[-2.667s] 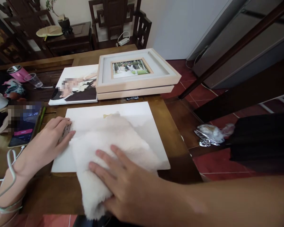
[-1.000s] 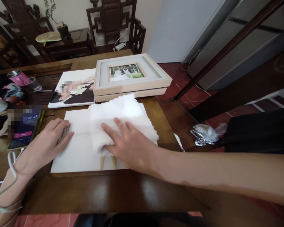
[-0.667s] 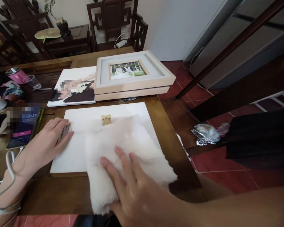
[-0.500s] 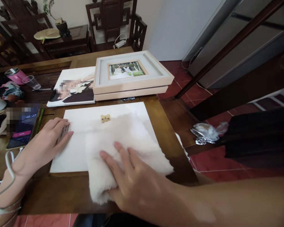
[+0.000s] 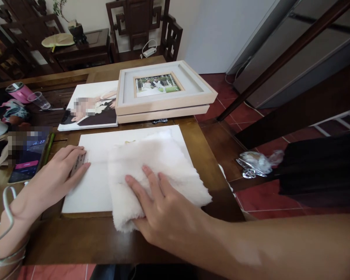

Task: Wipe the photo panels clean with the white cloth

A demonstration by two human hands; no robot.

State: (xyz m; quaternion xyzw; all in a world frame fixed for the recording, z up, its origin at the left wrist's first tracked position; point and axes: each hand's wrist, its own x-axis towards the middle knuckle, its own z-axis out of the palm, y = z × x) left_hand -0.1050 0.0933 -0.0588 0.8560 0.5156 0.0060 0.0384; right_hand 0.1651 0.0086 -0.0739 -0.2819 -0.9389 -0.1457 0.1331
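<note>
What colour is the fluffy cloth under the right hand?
Off-white, plain, no pattern: the fluffy cloth, clearest in the head view.

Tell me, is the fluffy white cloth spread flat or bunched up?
Mostly spread flat: the fluffy white cloth covers the white rectangular board under the right hand.

A home's living or dining room: a dark polished wooden table [image 5: 105, 241] stands on red floor tiles [image 5: 268, 202], carved dark wooden chairs [image 5: 140, 27] behind it, stacked pale wood-framed family photographs [image 5: 163, 91] on top.
</note>
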